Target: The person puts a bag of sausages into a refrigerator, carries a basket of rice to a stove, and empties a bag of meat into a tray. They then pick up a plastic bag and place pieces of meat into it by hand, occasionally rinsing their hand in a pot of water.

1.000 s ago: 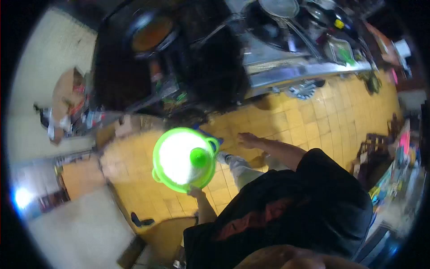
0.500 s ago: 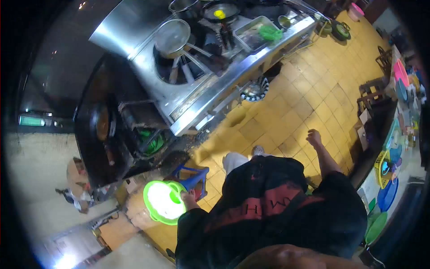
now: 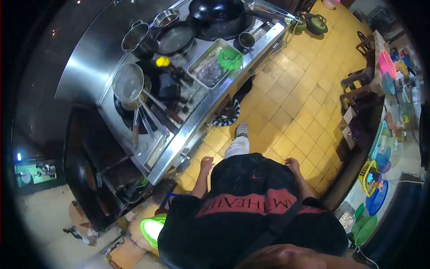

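My left hand (image 3: 206, 164) hangs low on the left side of my body, near the front edge of the steel stove counter (image 3: 168, 157). It holds nothing that I can see, and its fingers are loosely bent. My right hand (image 3: 292, 164) is at my right side above the yellow tiled floor (image 3: 286, 98), likewise with nothing visible in it and the fingers loosely bent. Behind my left arm a bright green basin (image 3: 151, 231) is partly hidden by my sleeve. Neither hand touches the things on the counter.
On the stove stand strainers (image 3: 128, 83), a pot (image 3: 135, 38), a frying pan (image 3: 175, 37) and a metal tray (image 3: 207, 83) with a green plastic bag (image 3: 230, 59). A striped bowl (image 3: 227, 113) sits low by the counter. Chairs (image 3: 358, 85) and a cluttered table (image 3: 380, 134) line the right.
I have moved forward along the counter. My left hand has come away from the green basin, which now lies further back. My right hand has dropped closer to my body.
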{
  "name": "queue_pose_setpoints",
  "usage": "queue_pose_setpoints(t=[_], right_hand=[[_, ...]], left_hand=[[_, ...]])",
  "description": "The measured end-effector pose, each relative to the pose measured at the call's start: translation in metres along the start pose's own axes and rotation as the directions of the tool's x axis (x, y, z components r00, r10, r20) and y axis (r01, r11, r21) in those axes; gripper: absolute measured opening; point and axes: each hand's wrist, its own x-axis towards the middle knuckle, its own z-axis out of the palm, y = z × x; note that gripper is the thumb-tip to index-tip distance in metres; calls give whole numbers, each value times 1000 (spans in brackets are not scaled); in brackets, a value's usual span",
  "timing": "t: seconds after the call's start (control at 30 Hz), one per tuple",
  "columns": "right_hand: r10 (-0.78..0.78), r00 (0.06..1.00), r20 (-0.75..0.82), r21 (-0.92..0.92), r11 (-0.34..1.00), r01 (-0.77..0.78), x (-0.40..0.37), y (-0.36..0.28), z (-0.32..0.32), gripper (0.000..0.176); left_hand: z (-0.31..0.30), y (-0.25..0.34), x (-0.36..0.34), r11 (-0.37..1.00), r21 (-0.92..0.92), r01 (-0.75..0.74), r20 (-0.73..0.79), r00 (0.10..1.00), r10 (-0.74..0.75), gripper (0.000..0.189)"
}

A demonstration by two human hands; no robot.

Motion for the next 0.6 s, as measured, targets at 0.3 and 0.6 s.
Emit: queue_pose_setpoints(t=[0.3, 0.6], right_hand=[[-16, 982, -189, -231, 973, -29, 85, -89, -71, 19], [-677, 676, 291, -238, 633, 736, 292, -397, -34, 38]], left_hand=[[104, 310, 11, 743, 409, -530, -65, 795, 603, 18], [141, 433, 53, 696, 507, -508, -401, 576, 712, 20]])
